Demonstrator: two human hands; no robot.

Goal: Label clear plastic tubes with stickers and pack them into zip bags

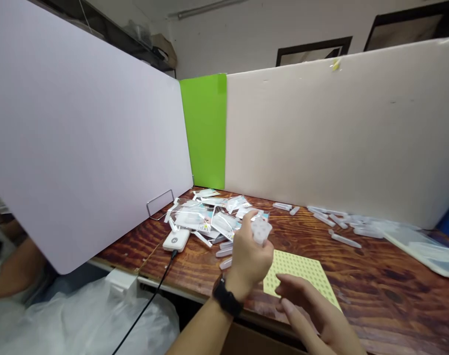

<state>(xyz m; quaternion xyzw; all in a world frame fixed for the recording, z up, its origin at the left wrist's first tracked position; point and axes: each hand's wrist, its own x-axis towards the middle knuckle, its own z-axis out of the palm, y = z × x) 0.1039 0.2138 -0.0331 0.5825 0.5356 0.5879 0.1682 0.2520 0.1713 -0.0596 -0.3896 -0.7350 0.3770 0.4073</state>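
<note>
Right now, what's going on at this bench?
A person's left hand grips a small translucent plastic piece above a wooden bench, while the open right hand is at the edge of a yellow dotted sheet. A heap of clear printed packets lies beyond them, beside a white power bank with a black cable. More translucent pieces lie scattered to the right.

Bright, even light falls from a ceiling tube light (209, 10) near 12 o'clock; soft glare sheens the varnished wood tabletop (376, 281); wide-angle distortion bows the partition (80, 133) at 9 o'clock; the left hand (248, 261) looks slightly blurred.
</note>
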